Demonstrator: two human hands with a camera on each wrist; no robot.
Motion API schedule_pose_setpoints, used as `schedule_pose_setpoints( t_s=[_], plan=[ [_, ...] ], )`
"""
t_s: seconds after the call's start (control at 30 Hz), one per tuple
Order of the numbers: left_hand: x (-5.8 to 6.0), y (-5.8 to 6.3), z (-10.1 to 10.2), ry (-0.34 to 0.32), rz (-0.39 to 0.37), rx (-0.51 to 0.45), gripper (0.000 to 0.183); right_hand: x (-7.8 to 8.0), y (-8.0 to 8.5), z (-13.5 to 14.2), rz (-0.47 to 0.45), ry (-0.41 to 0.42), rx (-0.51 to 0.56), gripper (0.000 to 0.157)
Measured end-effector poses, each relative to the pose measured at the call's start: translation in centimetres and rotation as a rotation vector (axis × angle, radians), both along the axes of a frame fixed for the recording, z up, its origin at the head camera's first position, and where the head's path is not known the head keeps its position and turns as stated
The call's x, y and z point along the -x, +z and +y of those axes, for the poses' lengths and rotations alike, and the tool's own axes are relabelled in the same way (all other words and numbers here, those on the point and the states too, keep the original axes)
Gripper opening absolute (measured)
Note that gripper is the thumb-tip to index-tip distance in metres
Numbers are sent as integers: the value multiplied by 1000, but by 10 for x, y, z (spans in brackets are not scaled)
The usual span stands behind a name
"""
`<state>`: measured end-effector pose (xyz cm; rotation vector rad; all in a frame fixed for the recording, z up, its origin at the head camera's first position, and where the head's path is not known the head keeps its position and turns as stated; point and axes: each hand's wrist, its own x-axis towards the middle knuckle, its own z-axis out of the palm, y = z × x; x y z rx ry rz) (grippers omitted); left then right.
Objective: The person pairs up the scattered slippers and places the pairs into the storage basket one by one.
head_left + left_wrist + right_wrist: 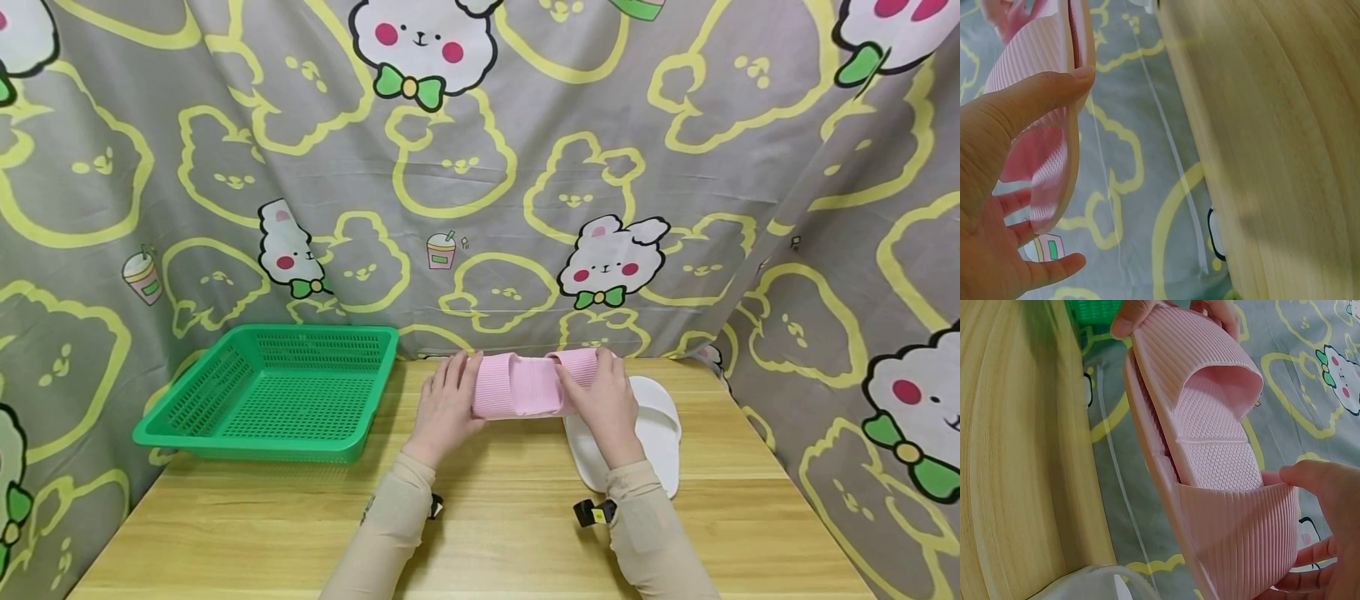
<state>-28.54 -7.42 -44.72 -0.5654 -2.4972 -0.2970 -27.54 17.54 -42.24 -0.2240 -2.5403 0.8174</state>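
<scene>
A pair of pink slippers is held above the table, fitted into each other with the ribbed straps at opposite ends. My left hand grips the left end; in the left wrist view its thumb lies along the slipper edge, with fingers behind. On the right end, my right hand holds the other strap, thumb at the strap's rim in the right wrist view and fingers round the outer side. White slippers lie on the table below the right hand, partly hidden; whether one or two cannot be told.
A green perforated basket stands at the left of the wooden table, with nothing seen inside. A grey patterned curtain hangs behind and along both sides. Small black wrist devices sit at both wrists.
</scene>
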Motion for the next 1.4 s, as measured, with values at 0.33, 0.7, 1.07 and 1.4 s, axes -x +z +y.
schedule_pose_setpoints(
  t_s=[0.33, 0.7, 1.07, 1.4],
  plan=[
    [-1, 2, 2, 18, -24, 15, 115, 0, 0, -1, -8, 9, 9, 80],
    [-2, 1, 4, 24, -43, 17, 115, 0, -1, -2, -13, 20, 15, 81],
    [-3, 0, 5, 23, -6, 28, 115, 0, -1, -3, 2, 24, 20, 80],
    [-3, 0, 5, 15, 26, 25, 114, 0, -2, -5, -2, 33, 28, 81]
  ],
)
